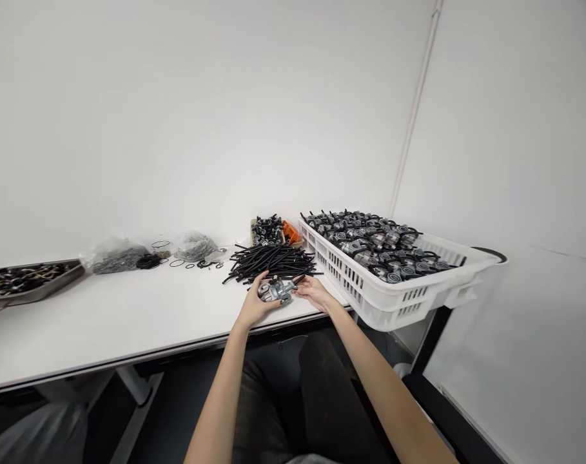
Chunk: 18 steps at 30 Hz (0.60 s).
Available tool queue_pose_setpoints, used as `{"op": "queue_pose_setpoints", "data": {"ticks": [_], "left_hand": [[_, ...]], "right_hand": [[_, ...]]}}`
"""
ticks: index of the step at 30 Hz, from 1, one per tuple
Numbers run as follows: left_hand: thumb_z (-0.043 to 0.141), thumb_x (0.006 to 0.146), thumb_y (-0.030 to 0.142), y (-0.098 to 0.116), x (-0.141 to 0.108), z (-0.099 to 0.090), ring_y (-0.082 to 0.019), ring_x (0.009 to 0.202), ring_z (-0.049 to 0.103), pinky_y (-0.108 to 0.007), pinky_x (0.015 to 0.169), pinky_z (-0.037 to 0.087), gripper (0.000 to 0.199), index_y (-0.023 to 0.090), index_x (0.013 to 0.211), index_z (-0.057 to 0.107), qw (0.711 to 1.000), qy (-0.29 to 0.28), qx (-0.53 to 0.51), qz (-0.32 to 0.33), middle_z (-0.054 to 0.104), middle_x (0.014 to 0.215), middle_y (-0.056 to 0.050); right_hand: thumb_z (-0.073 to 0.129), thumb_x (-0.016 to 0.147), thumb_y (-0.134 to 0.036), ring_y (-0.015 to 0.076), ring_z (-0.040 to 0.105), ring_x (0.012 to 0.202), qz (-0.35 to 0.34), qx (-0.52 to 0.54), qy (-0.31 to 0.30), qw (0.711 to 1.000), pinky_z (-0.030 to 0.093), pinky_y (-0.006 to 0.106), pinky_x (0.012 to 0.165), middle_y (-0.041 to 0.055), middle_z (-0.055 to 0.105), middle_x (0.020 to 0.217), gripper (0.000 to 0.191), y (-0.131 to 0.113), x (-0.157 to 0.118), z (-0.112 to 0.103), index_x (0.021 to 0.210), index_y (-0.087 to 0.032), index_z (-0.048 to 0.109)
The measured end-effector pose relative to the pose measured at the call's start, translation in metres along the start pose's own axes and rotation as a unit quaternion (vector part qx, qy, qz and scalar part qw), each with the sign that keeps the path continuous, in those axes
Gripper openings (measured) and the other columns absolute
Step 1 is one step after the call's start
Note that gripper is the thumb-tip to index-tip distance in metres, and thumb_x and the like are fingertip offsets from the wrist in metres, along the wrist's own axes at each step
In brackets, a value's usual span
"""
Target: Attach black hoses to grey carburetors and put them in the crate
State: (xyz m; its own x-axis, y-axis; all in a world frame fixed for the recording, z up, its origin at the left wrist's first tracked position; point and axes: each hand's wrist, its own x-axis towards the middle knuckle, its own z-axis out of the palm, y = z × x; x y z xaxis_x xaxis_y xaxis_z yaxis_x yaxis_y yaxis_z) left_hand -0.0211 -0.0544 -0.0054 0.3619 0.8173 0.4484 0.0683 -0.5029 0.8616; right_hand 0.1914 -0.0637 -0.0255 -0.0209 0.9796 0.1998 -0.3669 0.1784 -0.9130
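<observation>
My left hand [254, 304] is wrapped round a silver metal part [274, 290], which it holds above the table's front edge. A short black tube [298, 280] sticks out at the part's right side, and the fingers of my right hand [314, 293] are closed on it. Just behind both hands lies a heap of black tubes [272, 261]. To the right, a white plastic basket [384, 301] holds many similar metal parts [370, 238] with black tubes on them.
Behind the tubes stand a container of small black parts [267, 230] and an orange piece [291, 232]. Plastic bags of small parts [118, 255], black rings [177, 263] and a metal tray [65, 278] lie along the left of the white table [128, 322].
</observation>
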Motion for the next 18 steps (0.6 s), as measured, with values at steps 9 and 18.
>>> {"op": "queue_pose_setpoints", "data": {"ticks": [9,18], "left_hand": [[0.084,0.057,0.03,-0.0009,-0.0001,-0.0019,-0.024,0.11,0.06,-0.041,0.099,0.044,0.087,0.025,0.133,0.041,1.0,-0.014,-0.001,-0.008,0.057,0.123,-0.01],[0.083,0.057,0.031,0.0019,-0.0011,-0.0004,-0.024,0.111,0.059,-0.04,0.1,0.043,0.085,0.023,0.132,0.043,1.0,-0.013,0.022,-0.006,0.058,0.122,-0.01]], "right_hand": [[0.084,0.049,-0.02,0.0148,0.062,0.074,-0.044,-0.092,-0.023,0.995,0.05,0.028,0.07,0.0023,0.07,0.084,0.035,-0.0082,-0.0004,-0.0012,0.082,-0.02,0.073],[0.079,0.056,-0.023,0.0198,0.063,0.078,-0.09,-0.166,-0.007,0.982,0.049,0.033,0.075,0.005,0.073,0.087,0.026,-0.0026,-0.0021,-0.0059,0.082,-0.021,0.076]]}}
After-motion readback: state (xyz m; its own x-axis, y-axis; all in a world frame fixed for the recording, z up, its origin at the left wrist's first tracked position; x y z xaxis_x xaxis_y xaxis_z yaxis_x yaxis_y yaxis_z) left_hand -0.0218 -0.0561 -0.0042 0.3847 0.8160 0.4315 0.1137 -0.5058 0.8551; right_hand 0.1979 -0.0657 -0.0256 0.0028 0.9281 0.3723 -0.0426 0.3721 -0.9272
